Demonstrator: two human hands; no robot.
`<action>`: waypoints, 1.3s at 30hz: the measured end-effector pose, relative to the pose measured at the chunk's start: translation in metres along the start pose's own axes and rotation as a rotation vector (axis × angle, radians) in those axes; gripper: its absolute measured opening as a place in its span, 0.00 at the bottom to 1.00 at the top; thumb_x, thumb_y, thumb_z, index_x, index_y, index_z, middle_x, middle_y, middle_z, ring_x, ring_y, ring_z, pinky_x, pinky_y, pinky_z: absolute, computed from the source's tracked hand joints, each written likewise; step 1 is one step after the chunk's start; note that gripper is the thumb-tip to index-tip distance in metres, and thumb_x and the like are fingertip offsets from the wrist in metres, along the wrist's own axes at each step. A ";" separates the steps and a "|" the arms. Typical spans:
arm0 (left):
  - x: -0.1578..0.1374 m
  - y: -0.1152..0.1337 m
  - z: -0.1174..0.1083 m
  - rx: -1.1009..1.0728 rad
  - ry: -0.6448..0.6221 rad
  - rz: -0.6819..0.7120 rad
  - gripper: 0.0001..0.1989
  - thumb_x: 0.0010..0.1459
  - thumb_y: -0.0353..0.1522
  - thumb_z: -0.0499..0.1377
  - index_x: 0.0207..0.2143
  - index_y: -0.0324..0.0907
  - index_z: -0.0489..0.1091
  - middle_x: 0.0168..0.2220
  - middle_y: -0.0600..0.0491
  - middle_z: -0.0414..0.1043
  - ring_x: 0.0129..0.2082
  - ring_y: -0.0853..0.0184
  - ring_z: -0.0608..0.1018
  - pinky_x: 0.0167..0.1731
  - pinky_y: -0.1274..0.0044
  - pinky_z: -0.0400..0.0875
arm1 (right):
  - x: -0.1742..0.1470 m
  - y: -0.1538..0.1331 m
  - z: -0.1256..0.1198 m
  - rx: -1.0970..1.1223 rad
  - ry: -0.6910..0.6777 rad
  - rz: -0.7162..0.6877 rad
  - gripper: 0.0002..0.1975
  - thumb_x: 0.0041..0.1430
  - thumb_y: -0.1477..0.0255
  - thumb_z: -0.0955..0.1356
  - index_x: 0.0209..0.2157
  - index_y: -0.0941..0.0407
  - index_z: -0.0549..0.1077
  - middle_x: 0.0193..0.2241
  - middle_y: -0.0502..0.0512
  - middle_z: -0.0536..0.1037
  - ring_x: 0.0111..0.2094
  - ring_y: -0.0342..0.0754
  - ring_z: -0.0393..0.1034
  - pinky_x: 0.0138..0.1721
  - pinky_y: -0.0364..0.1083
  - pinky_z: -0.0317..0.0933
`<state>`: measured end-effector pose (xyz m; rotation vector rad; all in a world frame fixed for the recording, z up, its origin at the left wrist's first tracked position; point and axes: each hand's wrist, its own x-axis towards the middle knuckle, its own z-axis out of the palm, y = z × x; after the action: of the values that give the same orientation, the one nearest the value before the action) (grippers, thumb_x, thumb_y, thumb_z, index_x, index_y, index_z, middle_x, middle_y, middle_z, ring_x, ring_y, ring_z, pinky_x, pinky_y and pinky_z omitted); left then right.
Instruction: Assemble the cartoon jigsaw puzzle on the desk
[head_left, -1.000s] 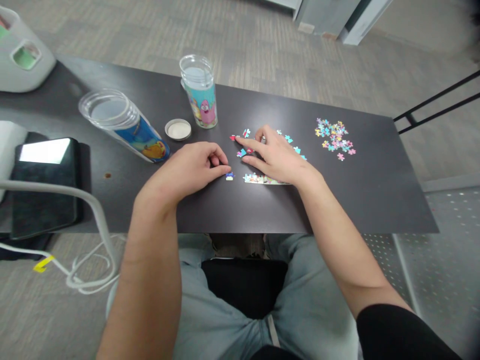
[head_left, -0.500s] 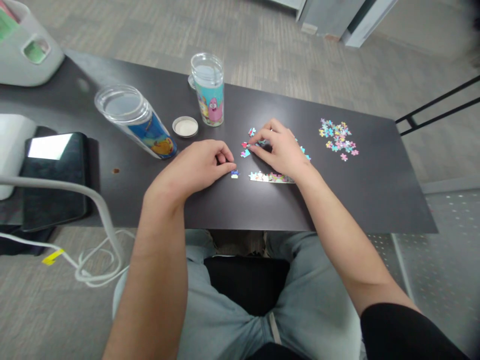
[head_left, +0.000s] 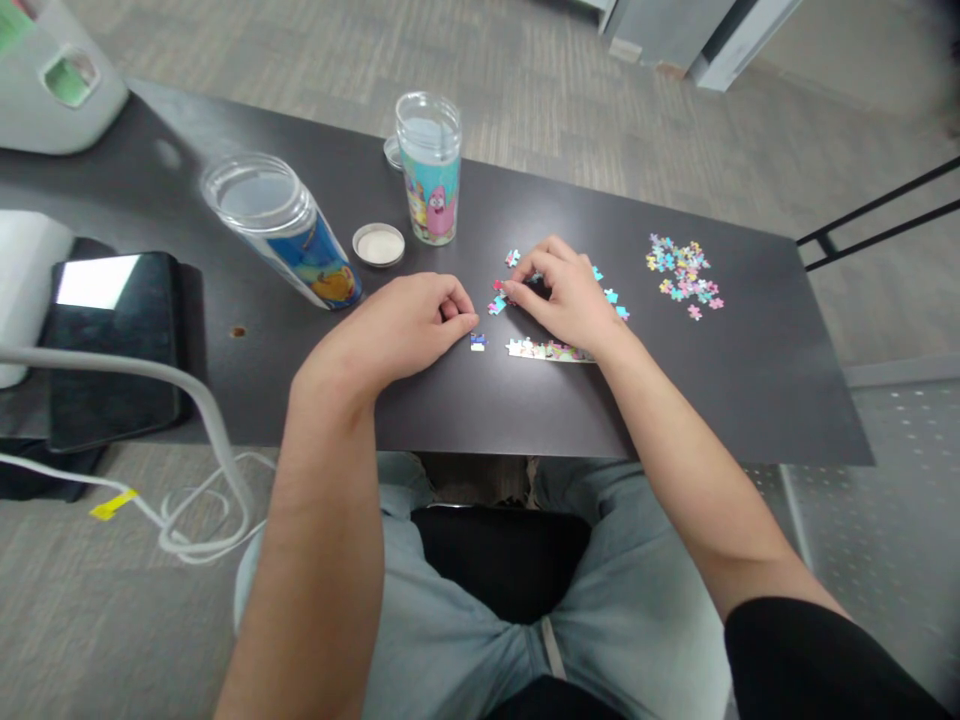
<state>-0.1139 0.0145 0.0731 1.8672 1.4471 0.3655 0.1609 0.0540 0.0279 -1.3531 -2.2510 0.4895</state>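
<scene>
My right hand (head_left: 562, 290) is over a group of loose jigsaw pieces, its thumb and fingers pinched at a small red jigsaw piece (head_left: 499, 287). Part of the group lies hidden beneath that hand. Below it runs a joined strip of jigsaw pieces (head_left: 551, 350), its right end close to my wrist. My left hand (head_left: 420, 315) rests on the table with fingers curled and thumb against them; whatever they may hold is hidden. Just under its fingertips lies a blue and white jigsaw piece (head_left: 478, 342). Another loose jigsaw piece (head_left: 512, 258) sits beyond my right fingers.
A pile of pastel jigsaw pieces (head_left: 682, 272) lies on the dark table (head_left: 772, 380) at right. Beyond my left hand stand a blue printed jar (head_left: 311, 255), a teal and pink printed jar (head_left: 433, 185) and a round lid (head_left: 379, 246). A black tablet (head_left: 116, 350) and white cable (head_left: 172, 375) are at left.
The whole view has shifted slightly, so the table things appear a little to the right and higher. Both hands keep nearly the same pose over the same spots.
</scene>
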 end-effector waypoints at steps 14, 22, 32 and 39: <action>0.001 -0.005 0.001 0.015 0.012 0.011 0.10 0.67 0.41 0.74 0.46 0.49 0.83 0.43 0.52 0.87 0.46 0.55 0.86 0.48 0.66 0.77 | 0.002 0.005 -0.012 -0.033 -0.083 -0.018 0.13 0.82 0.64 0.77 0.63 0.42 0.90 0.60 0.62 0.85 0.67 0.73 0.79 0.74 0.73 0.63; 0.006 -0.005 0.008 0.070 0.019 0.068 0.07 0.72 0.40 0.69 0.45 0.48 0.83 0.47 0.50 0.88 0.47 0.55 0.85 0.48 0.64 0.75 | 0.000 0.001 -0.012 -0.033 -0.122 -0.020 0.16 0.81 0.66 0.77 0.64 0.42 0.90 0.63 0.63 0.86 0.67 0.74 0.78 0.75 0.75 0.62; 0.020 0.018 0.018 0.112 0.113 -0.100 0.06 0.69 0.39 0.75 0.45 0.50 0.86 0.47 0.51 0.91 0.47 0.52 0.86 0.45 0.62 0.68 | 0.000 0.003 -0.017 -0.014 -0.117 -0.028 0.09 0.80 0.68 0.77 0.57 0.45 0.87 0.58 0.61 0.88 0.62 0.72 0.80 0.73 0.73 0.63; 0.025 0.026 0.024 0.133 0.200 -0.136 0.06 0.71 0.41 0.76 0.46 0.53 0.86 0.47 0.52 0.91 0.50 0.50 0.88 0.52 0.61 0.77 | -0.002 0.023 -0.019 0.365 -0.056 -0.032 0.09 0.76 0.61 0.83 0.47 0.49 0.85 0.42 0.54 0.90 0.38 0.54 0.73 0.48 0.57 0.70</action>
<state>-0.0727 0.0261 0.0698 1.8655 1.7614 0.4075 0.1884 0.0637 0.0312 -1.1267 -2.0915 0.8864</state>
